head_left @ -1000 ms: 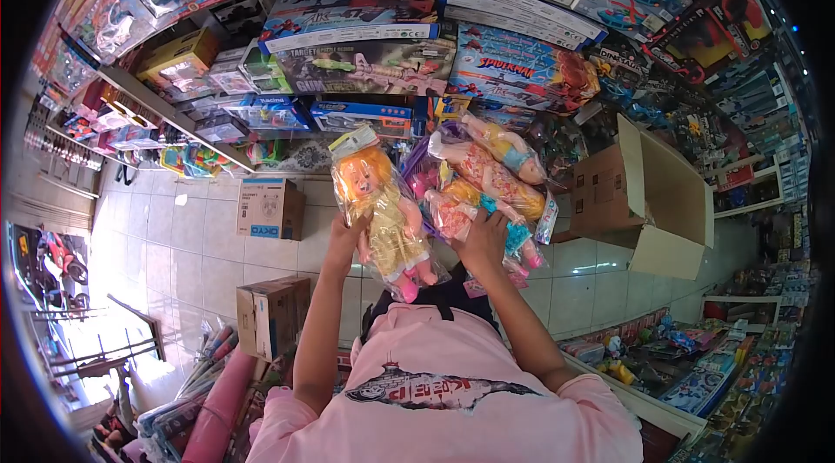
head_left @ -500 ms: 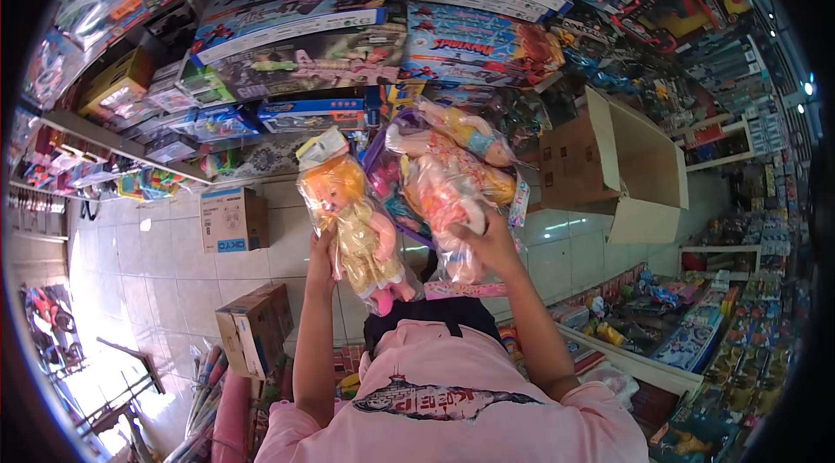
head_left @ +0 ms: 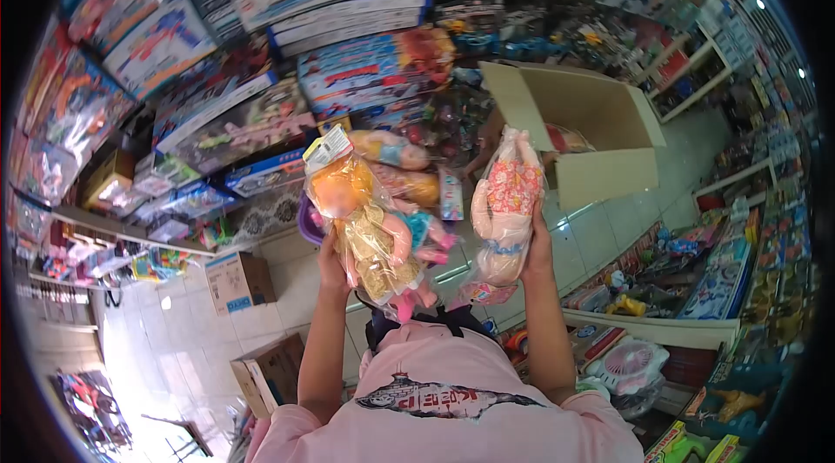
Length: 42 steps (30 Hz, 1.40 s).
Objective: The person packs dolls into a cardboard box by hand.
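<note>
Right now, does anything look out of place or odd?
The bagged doll in red floral clothing, in the right hand, seems upside down: its pink card is at the bottom; the gold-dressed doll in the left hand has its white card on top.

No clearly readable text, blurred print [head_left: 352, 76] on toy boxes [head_left: 374, 99], stylised lettering [head_left: 441, 398] on pink shirt [head_left: 435, 439]

The gold-dressed doll [head_left: 370, 241] has orange hair and sits in clear plastic with a header card, head end up and tilted, left of centre in the left hand [head_left: 333, 265]. The flowered doll [head_left: 513, 189], also bagged, has a red-and-pink print and a blue band; it stands nearly upright in the frame, right of centre in the right hand [head_left: 538, 247].
</note>
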Available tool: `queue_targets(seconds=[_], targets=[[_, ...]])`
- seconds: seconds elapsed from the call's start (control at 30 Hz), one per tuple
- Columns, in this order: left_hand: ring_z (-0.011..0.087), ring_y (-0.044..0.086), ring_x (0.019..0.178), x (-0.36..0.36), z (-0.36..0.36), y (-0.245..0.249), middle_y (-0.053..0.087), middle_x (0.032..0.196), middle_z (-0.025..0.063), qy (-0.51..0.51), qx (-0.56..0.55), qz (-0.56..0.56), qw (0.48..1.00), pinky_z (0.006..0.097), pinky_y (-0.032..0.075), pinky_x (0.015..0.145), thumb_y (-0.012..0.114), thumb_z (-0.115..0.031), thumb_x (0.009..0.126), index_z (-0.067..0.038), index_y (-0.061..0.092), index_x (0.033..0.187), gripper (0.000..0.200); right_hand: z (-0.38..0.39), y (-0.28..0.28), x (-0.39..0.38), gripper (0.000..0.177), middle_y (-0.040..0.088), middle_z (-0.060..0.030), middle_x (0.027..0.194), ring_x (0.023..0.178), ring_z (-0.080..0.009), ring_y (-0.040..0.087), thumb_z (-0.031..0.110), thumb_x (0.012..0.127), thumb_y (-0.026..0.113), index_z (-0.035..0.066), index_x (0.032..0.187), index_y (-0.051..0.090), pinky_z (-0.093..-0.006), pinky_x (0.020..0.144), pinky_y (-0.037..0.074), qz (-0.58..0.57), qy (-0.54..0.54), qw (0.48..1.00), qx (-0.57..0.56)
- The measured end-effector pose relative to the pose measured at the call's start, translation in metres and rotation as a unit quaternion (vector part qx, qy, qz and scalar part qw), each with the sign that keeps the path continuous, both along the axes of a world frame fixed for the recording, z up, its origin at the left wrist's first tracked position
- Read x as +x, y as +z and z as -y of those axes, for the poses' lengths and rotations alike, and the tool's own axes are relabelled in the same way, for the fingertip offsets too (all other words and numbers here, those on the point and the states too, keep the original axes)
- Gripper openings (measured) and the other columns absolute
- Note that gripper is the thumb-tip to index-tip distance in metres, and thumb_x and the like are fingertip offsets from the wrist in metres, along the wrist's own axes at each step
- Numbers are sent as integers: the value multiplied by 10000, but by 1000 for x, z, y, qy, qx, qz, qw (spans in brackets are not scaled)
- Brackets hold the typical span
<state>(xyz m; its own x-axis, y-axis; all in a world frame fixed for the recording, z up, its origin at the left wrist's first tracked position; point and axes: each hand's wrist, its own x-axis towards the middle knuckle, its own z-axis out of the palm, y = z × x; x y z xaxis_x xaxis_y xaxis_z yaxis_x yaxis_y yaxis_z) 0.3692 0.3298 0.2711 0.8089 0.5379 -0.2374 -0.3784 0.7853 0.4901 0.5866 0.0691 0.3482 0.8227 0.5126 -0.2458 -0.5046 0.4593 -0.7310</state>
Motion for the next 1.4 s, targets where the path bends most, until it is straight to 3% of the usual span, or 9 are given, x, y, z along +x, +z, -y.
queue_targets(seconds=[0.17, 0.23, 0.37, 0.43, 0.57, 0.9, 1.03, 1.23, 1.4], targets=[[281, 593, 1160, 56, 70, 23, 568, 1310, 157, -28, 62, -17, 998, 418, 490, 988, 405, -376, 1014, -26, 422, 1386, 512, 89, -7, 16, 584, 497, -88, 1416, 1305, -225, 467, 417, 993, 528, 45, 1428, 413, -390, 1095, 358, 12, -69, 997, 44], [275, 591, 1164, 76, 100, 37, 563, 1314, 152, -52, 52, -13, 997, 410, 498, 977, 409, -361, 1017, -42, 420, 1391, 493, 120, -7, 21, 593, 452, -92, 1462, 1342, -258, 433, 446, 1018, 441, 67, 1467, 358, -421, 1127, 328, 30, -98, 995, 2], [270, 589, 1165, 109, 144, 29, 559, 1314, 148, -91, 53, -20, 994, 404, 503, 968, 442, -334, 1012, -50, 408, 1398, 480, 180, -7, 29, 583, 443, -94, 1468, 1349, -259, 423, 423, 1022, 446, 63, 1471, 352, -419, 1135, 314, -16, -118, 993, 20], [271, 591, 1161, 126, 164, 27, 562, 1311, 145, -87, 145, -49, 984, 407, 492, 982, 414, -417, 1011, -36, 400, 1401, 545, 208, -6, 33, 556, 451, -97, 1461, 1335, -265, 438, 391, 1024, 451, 65, 1466, 359, -422, 1129, 323, -49, -137, 988, 42], [263, 600, 1147, 148, 199, 46, 570, 1298, 136, -112, 161, -46, 979, 404, 509, 960, 445, -423, 1019, -41, 407, 1395, 538, 256, -14, 45, 543, 468, -104, 1445, 1312, -272, 463, 375, 1018, 465, 64, 1454, 376, -430, 1116, 341, -53, -168, 982, 62], [223, 613, 1100, 206, 214, 71, 564, 1267, 127, -102, 157, -46, 981, 361, 532, 894, 493, -378, 1016, -49, 393, 1384, 503, 305, -15, 73, 478, 534, -101, 1372, 1262, -267, 512, 302, 981, 534, 61, 1386, 454, -433, 1083, 387, -113, -235, 959, 115], [230, 595, 1130, 251, 196, 59, 566, 1280, 119, -28, 179, -41, 983, 358, 491, 951, 527, -391, 1003, -12, 408, 1379, 547, 314, -33, 88, 502, 561, -90, 1329, 1229, -253, 533, 274, 939, 621, 54, 1363, 468, -418, 1066, 407, -126, -216, 964, 95], [242, 616, 1096, 334, 188, 93, 590, 1244, 137, 5, 172, -24, 985, 374, 496, 959, 514, -402, 1003, 17, 466, 1326, 531, 323, -27, 147, 490, 586, -105, 1295, 1205, -254, 552, 261, 937, 628, 44, 1350, 476, -423, 1052, 420, -108, -265, 957, 45], [255, 593, 1144, 412, 167, 84, 567, 1293, 142, 62, 142, 7, 988, 387, 485, 982, 474, -408, 1018, 16, 462, 1346, 536, 339, -1, 218, 463, 580, -115, 1309, 1209, -262, 553, 265, 956, 594, 41, 1345, 482, -433, 1052, 420, -101, -299, 949, 26]])
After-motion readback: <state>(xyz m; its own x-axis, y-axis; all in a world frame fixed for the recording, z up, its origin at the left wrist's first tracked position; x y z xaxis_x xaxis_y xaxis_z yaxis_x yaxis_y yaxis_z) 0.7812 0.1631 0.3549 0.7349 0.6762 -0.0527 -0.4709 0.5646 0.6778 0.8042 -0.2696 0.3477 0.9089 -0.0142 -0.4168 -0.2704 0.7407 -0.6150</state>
